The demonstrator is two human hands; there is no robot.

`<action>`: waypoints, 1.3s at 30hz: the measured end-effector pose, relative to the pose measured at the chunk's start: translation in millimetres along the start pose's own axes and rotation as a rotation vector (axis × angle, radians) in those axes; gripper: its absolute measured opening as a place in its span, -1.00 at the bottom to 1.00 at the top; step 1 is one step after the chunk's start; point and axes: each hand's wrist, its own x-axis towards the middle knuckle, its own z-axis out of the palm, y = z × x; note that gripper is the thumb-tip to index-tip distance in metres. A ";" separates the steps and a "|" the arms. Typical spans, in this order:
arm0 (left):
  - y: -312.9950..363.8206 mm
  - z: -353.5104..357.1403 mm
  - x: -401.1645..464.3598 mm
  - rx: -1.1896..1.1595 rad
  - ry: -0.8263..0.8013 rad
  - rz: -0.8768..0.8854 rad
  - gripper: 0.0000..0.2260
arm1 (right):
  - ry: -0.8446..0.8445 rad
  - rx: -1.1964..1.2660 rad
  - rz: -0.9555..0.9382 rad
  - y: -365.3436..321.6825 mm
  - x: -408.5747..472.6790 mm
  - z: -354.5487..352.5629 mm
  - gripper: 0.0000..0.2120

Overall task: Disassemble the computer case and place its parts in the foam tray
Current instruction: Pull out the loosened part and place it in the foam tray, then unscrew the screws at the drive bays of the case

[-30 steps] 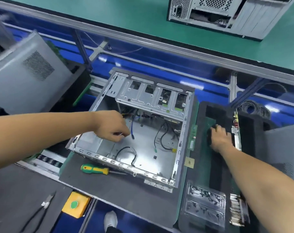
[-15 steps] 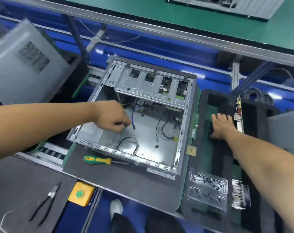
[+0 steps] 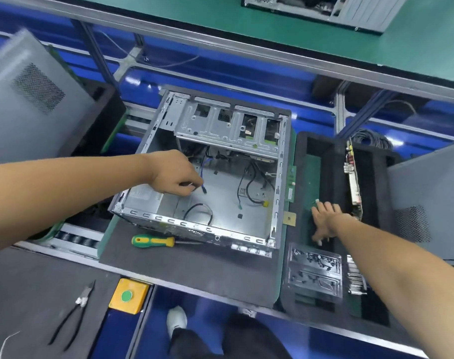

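Both forearms are bare from the frame edges down to the wrists, with no sleeve, watch or glove on either. The left hand (image 3: 174, 174) and the right hand (image 3: 324, 220) carry no rings that can be made out. Lower down, 1 white shoe (image 3: 176, 320) shows, and above it a dark trouser leg (image 3: 194, 343).

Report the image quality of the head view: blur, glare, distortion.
Head view: the grey vented side panel at far left is motion-smeared; the open silver computer case and left hand are fairly sharp; white glare streaks the blue conveyor frame; the aluminium rail bows from wide-angle distortion.
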 end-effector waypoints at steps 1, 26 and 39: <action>-0.6 0.0 0.0 -0.005 0.000 0.003 -0.82 | -0.016 0.023 0.003 -0.9 -1.2 1.8 -0.07; 3.6 1.4 -5.7 -0.082 0.127 -0.137 -0.80 | 0.956 1.396 0.108 -94.7 -65.1 -139.4 -0.88; 23.1 16.8 -16.4 -0.215 0.331 -0.603 -0.80 | 0.872 0.991 0.221 -126.5 -60.7 -139.2 -0.56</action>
